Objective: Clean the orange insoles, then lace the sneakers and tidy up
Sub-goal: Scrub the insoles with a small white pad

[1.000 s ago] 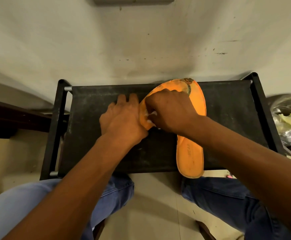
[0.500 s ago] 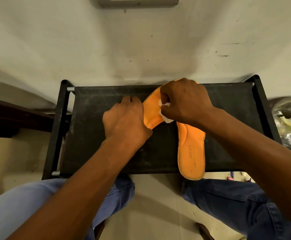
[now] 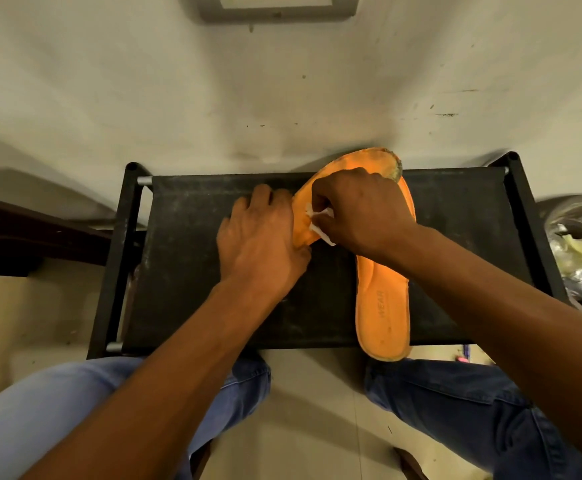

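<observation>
An orange insole [image 3: 383, 306] lies lengthwise on the black fabric-topped rack [image 3: 192, 271], its heel hanging over the near edge and its worn toe end curling up at the far edge. My left hand [image 3: 261, 244] holds the insole's left edge, fingers curled under it. My right hand [image 3: 362, 213] sits over the front half of the insole and pinches a small crumpled white wipe [image 3: 319, 225] against the orange surface. No sneakers or laces are in sight.
A pale scuffed wall rises straight behind the rack. A bin lined with clear plastic [image 3: 580, 251] holding scraps stands at the right. Dark wooden furniture [image 3: 23, 237] sits at the left. My knees in blue jeans are under the near edge.
My right hand with the wipe slid toward the toe end and then a little back toward the left edge. My left hand kept its hold on the insole's edge.
</observation>
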